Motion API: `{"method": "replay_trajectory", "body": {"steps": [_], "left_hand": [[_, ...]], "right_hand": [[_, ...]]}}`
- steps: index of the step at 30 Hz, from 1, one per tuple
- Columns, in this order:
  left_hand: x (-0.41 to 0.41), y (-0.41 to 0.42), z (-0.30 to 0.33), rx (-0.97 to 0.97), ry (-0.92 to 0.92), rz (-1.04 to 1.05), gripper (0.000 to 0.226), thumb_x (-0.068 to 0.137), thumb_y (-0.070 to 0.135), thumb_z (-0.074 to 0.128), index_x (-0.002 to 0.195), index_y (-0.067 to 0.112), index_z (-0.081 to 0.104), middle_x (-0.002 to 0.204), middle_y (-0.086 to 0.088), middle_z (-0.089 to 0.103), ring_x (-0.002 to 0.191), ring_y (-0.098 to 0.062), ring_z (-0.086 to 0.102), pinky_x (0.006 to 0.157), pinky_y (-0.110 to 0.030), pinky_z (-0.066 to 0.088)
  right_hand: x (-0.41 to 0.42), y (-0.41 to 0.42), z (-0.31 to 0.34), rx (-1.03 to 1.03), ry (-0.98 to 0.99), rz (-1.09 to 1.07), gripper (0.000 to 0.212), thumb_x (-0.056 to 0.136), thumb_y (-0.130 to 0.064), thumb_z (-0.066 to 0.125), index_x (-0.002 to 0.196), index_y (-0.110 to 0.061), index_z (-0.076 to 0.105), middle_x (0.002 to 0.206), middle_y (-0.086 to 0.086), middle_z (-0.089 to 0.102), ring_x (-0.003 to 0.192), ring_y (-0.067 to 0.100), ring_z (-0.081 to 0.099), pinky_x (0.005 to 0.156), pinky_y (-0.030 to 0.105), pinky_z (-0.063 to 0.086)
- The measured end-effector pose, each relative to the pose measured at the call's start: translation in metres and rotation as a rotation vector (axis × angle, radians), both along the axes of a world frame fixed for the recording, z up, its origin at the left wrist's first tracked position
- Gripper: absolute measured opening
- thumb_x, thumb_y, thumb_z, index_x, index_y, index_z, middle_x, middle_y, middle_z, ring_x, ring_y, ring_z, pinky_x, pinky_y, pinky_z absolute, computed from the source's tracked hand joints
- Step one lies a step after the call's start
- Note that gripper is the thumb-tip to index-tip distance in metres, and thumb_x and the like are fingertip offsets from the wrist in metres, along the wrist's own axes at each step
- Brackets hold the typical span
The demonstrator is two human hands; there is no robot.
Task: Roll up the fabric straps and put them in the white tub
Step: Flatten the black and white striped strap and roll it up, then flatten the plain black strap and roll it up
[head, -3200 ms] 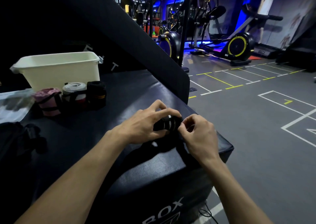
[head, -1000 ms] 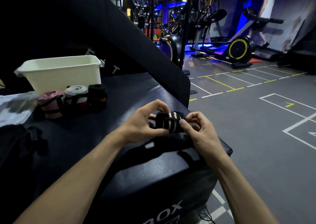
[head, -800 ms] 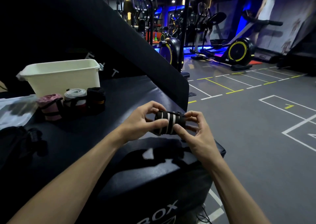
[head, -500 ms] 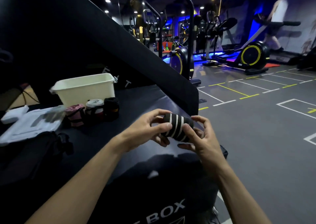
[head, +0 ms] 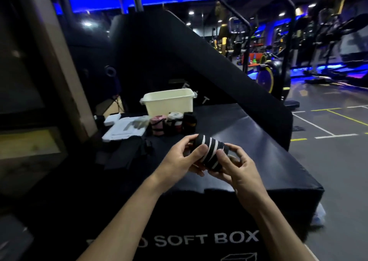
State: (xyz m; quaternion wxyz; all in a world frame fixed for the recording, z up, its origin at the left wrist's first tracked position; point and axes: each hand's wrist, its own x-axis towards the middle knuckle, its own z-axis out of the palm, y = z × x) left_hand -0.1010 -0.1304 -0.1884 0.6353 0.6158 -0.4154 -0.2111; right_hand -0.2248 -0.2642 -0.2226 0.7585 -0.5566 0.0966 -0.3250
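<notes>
Both hands are curled around the rolled strap [head: 209, 154], a black bundle with white stripes that I hold up above the near part of the black soft box [head: 249, 141]. My left hand [head: 182, 159] grips its left end, thumb across the front and fingers wrapped behind; my right hand [head: 237, 167] pinches the right end, thumb pressing on the striped face and fingers cupped under and behind it. The roll tilts, its left end higher and farther than its right. Farther off and to the left, three finished rolls stand upright in a row, touching or almost touching one another: a pink roll [head: 157, 125], a grey-white roll [head: 174, 123] and a black roll [head: 189, 122]. Just behind them sits the white tub [head: 169, 103]; I cannot see inside it from here. Left of the rolls lies a white tray-like packaging piece [head: 123, 129], and nearer, a heap of dark fabric [head: 127, 155] spreads over the box top. A big slanted black pad [head: 199, 61] rises behind the tub. Gym machines [head: 272, 75] stand far to the right on the grey floor [head: 338, 161] with painted lines.
</notes>
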Motion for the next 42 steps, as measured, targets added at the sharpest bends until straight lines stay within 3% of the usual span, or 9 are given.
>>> {"method": "replay_trajectory", "body": {"steps": [4,9,13,18,21,23,28,35,42], "left_hand": [[0.033,0.041,-0.022,-0.056,0.091,0.014,0.056,0.084,0.024,0.077,0.136,0.020,0.059,0.127,-0.013,0.069,0.113,-0.029,0.070,0.080,-0.034,0.060],[0.075,0.060,-0.042,-0.027,-0.004,0.145,0.056,0.080,0.029,0.081,0.132,0.022,0.059,0.122,-0.005,0.072,0.111,-0.014,0.071,0.085,-0.024,0.058],[0.116,0.070,-0.039,0.241,-0.356,0.259,0.064,0.082,0.052,0.080,0.138,0.028,0.059,0.122,0.013,0.072,0.113,0.002,0.065,0.097,-0.017,0.048],[0.174,0.108,-0.030,0.505,-0.744,0.455,0.052,0.083,0.049,0.079,0.131,0.035,0.063,0.118,0.016,0.066,0.107,-0.009,0.061,0.097,-0.033,0.050],[0.202,0.133,-0.029,0.767,-0.758,0.444,0.061,0.079,0.057,0.079,0.133,0.036,0.059,0.127,0.017,0.056,0.119,-0.012,0.051,0.105,-0.036,0.043],[0.211,0.146,-0.029,0.815,-0.709,0.356,0.074,0.072,0.063,0.081,0.137,0.039,0.055,0.132,0.021,0.050,0.124,-0.009,0.044,0.109,-0.034,0.040],[0.223,0.162,-0.030,0.797,-0.666,0.246,0.083,0.070,0.052,0.088,0.143,0.040,0.049,0.138,0.024,0.047,0.129,-0.002,0.041,0.112,-0.027,0.038],[0.221,0.166,-0.031,0.631,-0.586,0.447,0.014,0.094,0.043,0.068,0.108,0.039,0.069,0.100,0.018,0.071,0.096,-0.005,0.066,0.091,-0.034,0.054],[0.205,0.165,-0.020,0.098,-0.499,0.757,0.009,0.099,0.022,0.066,0.105,0.025,0.073,0.100,0.018,0.072,0.099,0.006,0.063,0.085,-0.010,0.046]], "right_hand": [[0.037,0.020,-0.011,-0.054,0.051,0.043,0.050,0.075,-0.033,0.086,0.116,-0.011,0.068,0.112,0.016,0.073,0.106,0.037,0.071,0.085,0.047,0.061],[0.087,0.043,-0.022,-0.115,0.103,0.025,0.047,0.075,-0.035,0.080,0.113,-0.009,0.069,0.107,0.016,0.075,0.098,0.035,0.074,0.071,0.039,0.061],[0.120,0.047,-0.029,-0.131,0.145,-0.056,0.054,0.073,-0.050,0.086,0.113,-0.016,0.071,0.107,0.012,0.076,0.096,0.036,0.074,0.076,0.046,0.061],[0.163,0.039,-0.019,-0.398,0.218,-0.184,0.046,0.078,-0.038,0.079,0.122,-0.030,0.068,0.111,0.004,0.071,0.091,0.020,0.075,0.080,0.039,0.063],[0.211,0.022,-0.006,-0.704,0.332,-0.232,0.049,0.082,-0.037,0.082,0.129,-0.038,0.064,0.118,0.002,0.066,0.103,0.024,0.069,0.093,0.046,0.058],[0.248,0.017,0.006,-0.912,0.393,-0.283,0.053,0.084,-0.033,0.081,0.133,-0.028,0.060,0.120,0.002,0.063,0.109,0.021,0.064,0.097,0.040,0.053],[0.314,0.021,0.022,-1.274,0.506,-0.365,0.047,0.085,-0.036,0.078,0.122,-0.016,0.057,0.119,0.006,0.062,0.107,0.029,0.061,0.088,0.045,0.052],[0.321,0.016,0.015,-1.318,0.582,-0.384,0.035,0.081,-0.047,0.080,0.103,-0.020,0.075,0.102,0.001,0.070,0.092,0.024,0.063,0.069,0.032,0.041],[0.285,0.026,0.018,-1.246,0.512,-0.330,0.042,0.090,-0.035,0.075,0.128,-0.018,0.069,0.137,0.003,0.060,0.119,0.024,0.060,0.099,0.036,0.048]]}}
